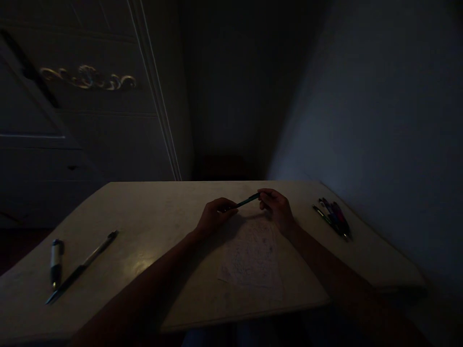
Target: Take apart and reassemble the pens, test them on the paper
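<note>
A slim dark pen [248, 200] is held between my two hands above the far half of the table. My left hand [216, 213] pinches its lower left end. At the upper right end, the fingers of my right hand [275, 206] close on the pen. Below the hands lies a sheet of paper [249, 258] covered in scribbled marks. The room is dim, so the pen's tip and exact colour are hard to make out.
On the table's [159, 207] left side lie a long pen [85, 265] and a short thick white-and-dark pen [56, 262]. Several pens [333, 219] are bunched at the right, near the wall [379, 144]. A cabinet [108, 140] with ornate trim stands beyond at left.
</note>
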The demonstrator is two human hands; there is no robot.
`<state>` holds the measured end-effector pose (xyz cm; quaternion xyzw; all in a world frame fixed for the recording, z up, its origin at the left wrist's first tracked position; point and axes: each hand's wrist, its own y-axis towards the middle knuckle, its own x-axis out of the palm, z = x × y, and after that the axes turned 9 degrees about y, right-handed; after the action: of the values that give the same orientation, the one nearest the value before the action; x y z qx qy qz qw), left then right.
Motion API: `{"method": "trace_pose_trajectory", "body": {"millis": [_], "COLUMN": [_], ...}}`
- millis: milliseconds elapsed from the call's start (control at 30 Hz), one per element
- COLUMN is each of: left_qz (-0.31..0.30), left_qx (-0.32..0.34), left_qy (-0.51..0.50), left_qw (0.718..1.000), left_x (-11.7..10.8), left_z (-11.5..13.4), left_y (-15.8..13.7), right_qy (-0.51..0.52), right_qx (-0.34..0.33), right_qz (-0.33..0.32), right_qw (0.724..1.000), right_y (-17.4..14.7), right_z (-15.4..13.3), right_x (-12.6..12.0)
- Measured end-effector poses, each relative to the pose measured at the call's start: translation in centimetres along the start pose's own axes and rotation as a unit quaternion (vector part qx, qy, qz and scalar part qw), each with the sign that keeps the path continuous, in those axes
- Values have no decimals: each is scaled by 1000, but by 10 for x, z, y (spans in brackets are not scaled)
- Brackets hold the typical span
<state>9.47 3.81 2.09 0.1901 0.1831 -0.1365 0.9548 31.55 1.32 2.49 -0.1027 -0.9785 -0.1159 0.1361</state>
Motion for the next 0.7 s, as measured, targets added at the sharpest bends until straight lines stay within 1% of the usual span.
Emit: {"method": "trace_pose_trajectory", "body": {"millis": [100,167,300,500,600,700], "left_qz": [-31,-48,-71,-97,-110,-121], "left_qx": [57,66,68,74,65,60], "left_qy": [72,85,66,12,-17,-16], "left_qw": [995,993,993,992,992,991], "left_x": [-1,0,2,8,11,12], "left_z": [3,5,7,12,14,16], "left_y": [-3,-5,-8,-16,-20,-21], "right_qy": [39,50,34,-36,-51,-61], "right_qx": [5,5,-10,-2,-6,-5], "right_qz": [-10,-17,-42,-140,-159,-181], "right_qw": [999,999,998,989,986,982], "right_y": [0,-1,-2,-6,-9,-11], "right_z": [-1,-2,-1,7,9,10], "right_x": [1,2,3,6,6,5]}}
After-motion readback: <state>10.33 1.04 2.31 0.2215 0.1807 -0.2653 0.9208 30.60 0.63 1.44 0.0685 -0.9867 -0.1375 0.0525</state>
